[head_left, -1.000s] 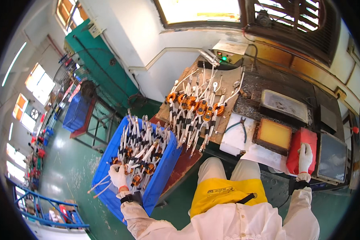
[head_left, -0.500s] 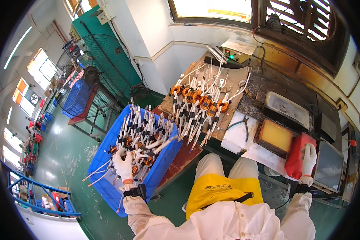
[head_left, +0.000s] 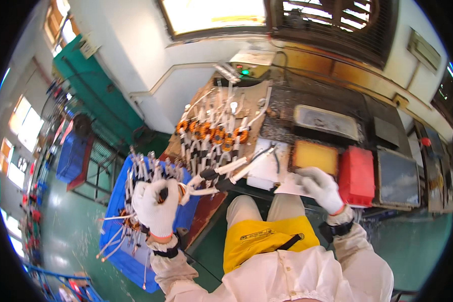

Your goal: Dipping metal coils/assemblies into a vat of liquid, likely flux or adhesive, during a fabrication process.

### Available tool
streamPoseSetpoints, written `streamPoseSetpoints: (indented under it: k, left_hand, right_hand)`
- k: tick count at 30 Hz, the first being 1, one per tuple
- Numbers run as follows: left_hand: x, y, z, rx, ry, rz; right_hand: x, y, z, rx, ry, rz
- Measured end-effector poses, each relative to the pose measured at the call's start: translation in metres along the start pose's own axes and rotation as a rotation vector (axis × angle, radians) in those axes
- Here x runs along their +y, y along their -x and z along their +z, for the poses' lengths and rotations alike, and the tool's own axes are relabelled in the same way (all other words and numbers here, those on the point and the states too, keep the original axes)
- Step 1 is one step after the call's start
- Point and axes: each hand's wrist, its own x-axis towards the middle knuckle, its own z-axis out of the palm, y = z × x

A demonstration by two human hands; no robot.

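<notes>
My gloved left hand (head_left: 157, 204) is closed around a copper-wound toroidal coil (head_left: 184, 193) and lifts it above the blue crate (head_left: 117, 257). Thick white leads with black sleeves (head_left: 212, 174) stick out from that coil to the right. Below the hand, the crate holds several more coils, their leads standing up. My gloved right hand (head_left: 321, 190) has nothing in it; its fingers reach leftward, apart, near the front of the bench. Just right of that hand stands a red box (head_left: 356, 175). A framed yellow block (head_left: 315, 157) lies beyond its fingers.
Several orange coils (head_left: 219, 135) stand in rows on a wooden board at the back. Pliers (head_left: 276, 160) rest on a white sheet (head_left: 260, 173). A grey rectangular tray (head_left: 326, 122) and a small device with a green light (head_left: 245, 72) sit farther back. A fan stands left.
My left hand has lifted a coil from the crate. My right hand has left the red box and moved leftward. The whole view has turned toward the right.
</notes>
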Motion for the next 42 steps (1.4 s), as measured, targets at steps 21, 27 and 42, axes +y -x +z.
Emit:
streamPoseSetpoints:
  k: [21,27,42]
  left_hand:
    - [0.068,0.057,0.06,-0.04,0.488,-0.008]
    - [0.057,0.054,0.073,-0.031,0.475,-0.065]
    - [0.121,0.037,0.072,-0.301,0.663,0.162]
  right_hand:
    - [-0.009,0.002,0.012,0.094,-1.196,0.26]
    - [-0.007,0.008,0.016,-0.129,-1.02,-0.033]
    - [0.024,0.014,0.062,-0.577,-0.445,-0.172]
